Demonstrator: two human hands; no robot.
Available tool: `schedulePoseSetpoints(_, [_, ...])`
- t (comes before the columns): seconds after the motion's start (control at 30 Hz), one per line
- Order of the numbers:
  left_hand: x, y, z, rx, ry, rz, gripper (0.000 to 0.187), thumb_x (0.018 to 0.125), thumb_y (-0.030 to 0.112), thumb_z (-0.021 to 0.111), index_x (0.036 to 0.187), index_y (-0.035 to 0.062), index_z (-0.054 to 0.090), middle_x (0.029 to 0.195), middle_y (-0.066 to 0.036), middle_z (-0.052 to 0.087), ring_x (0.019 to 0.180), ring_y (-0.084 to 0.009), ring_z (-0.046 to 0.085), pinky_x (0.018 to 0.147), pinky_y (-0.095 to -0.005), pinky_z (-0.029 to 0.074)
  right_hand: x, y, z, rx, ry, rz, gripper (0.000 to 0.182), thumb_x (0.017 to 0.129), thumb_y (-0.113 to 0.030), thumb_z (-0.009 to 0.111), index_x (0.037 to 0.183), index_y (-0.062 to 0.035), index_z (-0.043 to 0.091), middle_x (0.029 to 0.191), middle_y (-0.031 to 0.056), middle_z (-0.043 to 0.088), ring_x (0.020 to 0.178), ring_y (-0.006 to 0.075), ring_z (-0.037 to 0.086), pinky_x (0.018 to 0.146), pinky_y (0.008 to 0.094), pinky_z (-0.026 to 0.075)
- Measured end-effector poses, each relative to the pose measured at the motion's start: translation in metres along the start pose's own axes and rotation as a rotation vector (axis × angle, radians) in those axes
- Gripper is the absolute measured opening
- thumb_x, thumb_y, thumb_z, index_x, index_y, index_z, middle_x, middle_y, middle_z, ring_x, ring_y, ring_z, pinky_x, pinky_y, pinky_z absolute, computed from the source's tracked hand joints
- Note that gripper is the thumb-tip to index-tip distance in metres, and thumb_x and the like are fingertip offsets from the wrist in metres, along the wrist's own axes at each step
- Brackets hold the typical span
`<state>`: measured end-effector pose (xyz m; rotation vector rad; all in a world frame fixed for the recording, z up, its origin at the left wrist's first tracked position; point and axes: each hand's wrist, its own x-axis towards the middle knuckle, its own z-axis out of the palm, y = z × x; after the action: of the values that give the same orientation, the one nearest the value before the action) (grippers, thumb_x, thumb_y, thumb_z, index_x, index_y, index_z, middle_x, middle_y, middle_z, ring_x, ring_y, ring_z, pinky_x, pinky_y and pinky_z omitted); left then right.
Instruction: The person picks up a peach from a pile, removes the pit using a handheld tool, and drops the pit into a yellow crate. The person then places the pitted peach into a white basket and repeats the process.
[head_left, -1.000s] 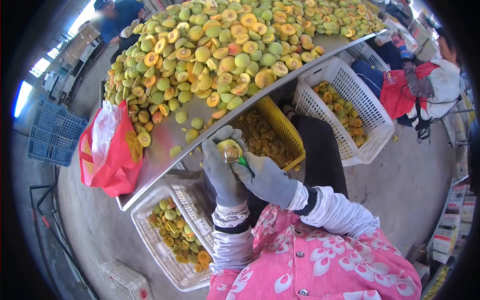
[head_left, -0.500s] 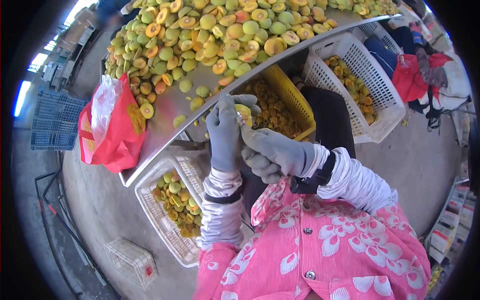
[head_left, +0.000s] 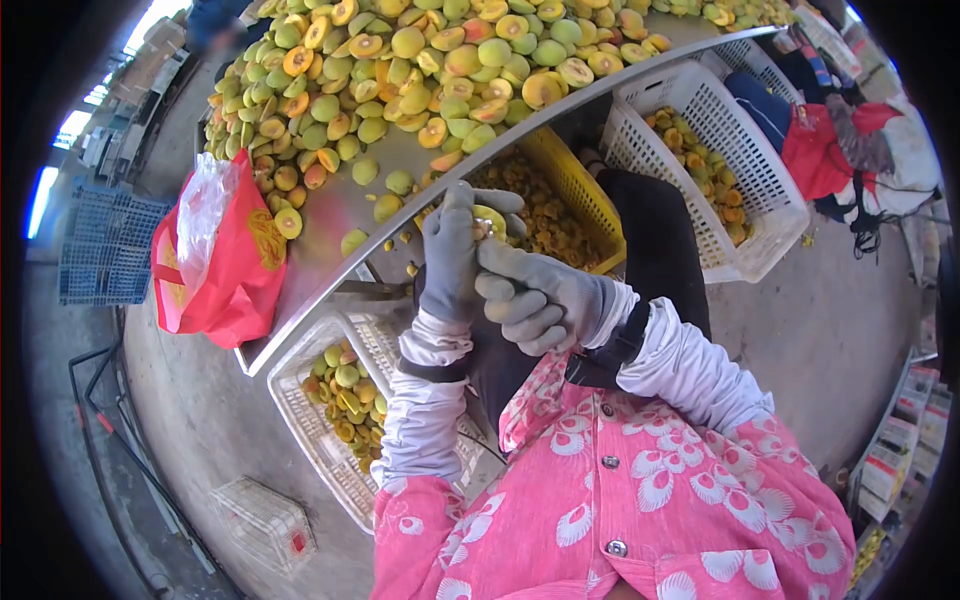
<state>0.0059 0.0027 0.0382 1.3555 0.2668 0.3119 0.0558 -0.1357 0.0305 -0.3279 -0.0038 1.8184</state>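
My left hand (head_left: 451, 250), in a grey work glove, is raised at the table's edge with its fingers around a yellow-green peach half (head_left: 489, 220). Against it, my right hand (head_left: 540, 298), gloved alike, is curled closed with the thumb side touching the fruit. A small shiny metal tool tip (head_left: 481, 230) shows at the cut face; its handle is hidden in my right fist. Beyond my hands, a large heap of halved peaches (head_left: 400, 75) covers the metal table (head_left: 335, 215). Below them a yellow crate (head_left: 580, 190) holds brownish pits and scraps.
White crates of peach halves stand at right (head_left: 755, 150) and lower left (head_left: 300, 440). A red bag (head_left: 235, 265) with clear plastic sits on the table's left end. Blue crates (head_left: 105, 245) are stacked at far left; an upturned white basket (head_left: 262, 525) is on the floor.
My right hand has turned slightly, its curled fingers now showing more. Both hands stay together at the peach half. The view has shifted a little.
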Motion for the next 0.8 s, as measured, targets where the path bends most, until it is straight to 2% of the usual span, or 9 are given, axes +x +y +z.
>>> schedulePoseSetpoints(0.1, [0.005,-0.016,0.007,-0.326,0.123,-0.187,0.053,0.104,0.042,0.035,0.098,-0.0012,0.065,0.074,-0.011,0.064,0.065,-0.0171,0.059,0.063,-0.0281,0.050,0.003,-0.007,-0.012,0.009,-0.059,0.019,0.045,0.100,-0.058,0.043,0.078,-0.0187,0.044,0.055,-0.0113,0.024,0.041,0.0007,0.020,0.034,0.0181,0.015])
schedulePoseSetpoints(0.27, [0.027,-0.074,-0.022,-0.526,0.052,-0.392,0.051,0.103,0.043,0.035,0.106,0.0005,0.064,0.077,-0.011,0.065,0.066,-0.0184,0.059,0.061,-0.0299,0.051,0.000,-0.011,-0.029,-0.363,0.209,-0.078,0.044,0.099,-0.055,0.048,0.076,-0.0177,0.044,0.056,-0.0116,0.027,0.043,0.0007,0.023,0.037,0.0191,0.017])
schedulePoseSetpoints(0.37, [0.040,-0.115,-0.045,-0.967,-0.279,-0.400,0.047,0.103,0.041,0.037,0.114,0.0027,0.061,0.086,-0.011,0.066,0.069,-0.0193,0.060,0.060,-0.0306,0.051,0.000,-0.026,-0.055,-0.693,0.262,-0.183,0.042,0.098,-0.052,0.050,0.081,-0.0138,0.049,0.059,-0.0079,0.035,0.047,0.0038,0.033,0.041,0.0224,0.025])
schedulePoseSetpoints(0.43, [0.037,-0.112,-0.035,-0.458,0.209,0.013,0.040,0.103,0.037,0.040,0.120,0.0041,0.057,0.095,-0.010,0.066,0.074,-0.0206,0.062,0.062,-0.0321,0.052,-0.004,-0.035,-0.074,-1.011,0.291,-0.413,0.039,0.097,-0.045,0.054,0.089,-0.0072,0.058,0.066,-0.0009,0.047,0.053,0.0091,0.048,0.044,0.0268,0.039])
schedulePoseSetpoints(0.47, [0.041,-0.102,-0.034,-0.706,0.342,-0.060,0.037,0.103,0.032,0.042,0.121,0.0034,0.057,0.103,-0.010,0.065,0.086,-0.0229,0.064,0.072,-0.0349,0.056,-0.003,-0.038,-0.086,-1.026,0.289,-0.415,0.039,0.097,-0.045,0.054,0.089,-0.0072,0.058,0.066,-0.0009,0.047,0.053,0.0091,0.048,0.044,0.0268,0.039])
schedulePoseSetpoints(0.53, [0.040,-0.101,-0.038,-0.675,0.287,-0.032,0.036,0.103,0.031,0.043,0.122,0.0030,0.056,0.105,-0.011,0.065,0.092,-0.0244,0.065,0.078,-0.0368,0.057,0.002,-0.037,-0.112,-1.545,1.165,-0.256,0.031,0.096,-0.034,0.057,0.100,-0.0033,0.059,0.075,0.0030,0.053,0.066,0.0136,0.055,0.060,0.0294,0.048])
schedulePoseSetpoints(0.63, [0.038,-0.103,-0.047,-0.152,0.155,0.209,0.035,0.101,0.024,0.047,0.122,-0.0024,0.055,0.118,-0.018,0.062,0.111,-0.0320,0.061,0.095,-0.0462,0.055,0.012,-0.019,-0.112,-1.085,0.964,-0.629,0.029,0.095,-0.029,0.059,0.101,-0.0007,0.058,0.081,0.0065,0.060,0.076,0.0153,0.057,0.072,0.0295,0.048])
schedulePoseSetpoints(0.7, [0.038,-0.091,-0.046,-0.880,0.144,-0.033,0.035,0.100,0.026,0.052,0.121,-0.0023,0.056,0.116,-0.018,0.062,0.109,-0.0321,0.062,0.095,-0.0452,0.056,0.013,-0.008,-0.084,-0.964,0.947,-0.599,0.032,0.094,-0.030,0.061,0.104,0.0000,0.058,0.088,0.0096,0.064,0.079,0.0168,0.058,0.075,0.0314,0.047])
schedulePoseSetpoints(0.8, [0.033,-0.086,-0.032,-0.903,0.265,-0.020,0.033,0.098,0.025,0.058,0.120,-0.0003,0.056,0.116,-0.018,0.063,0.107,-0.0332,0.062,0.091,-0.0448,0.056,0.024,0.007,-0.071,-1.142,0.918,-0.668,0.034,0.094,-0.033,0.061,0.108,-0.0020,0.057,0.088,0.0156,0.065,0.078,0.0255,0.062,0.072,0.0384,0.048])
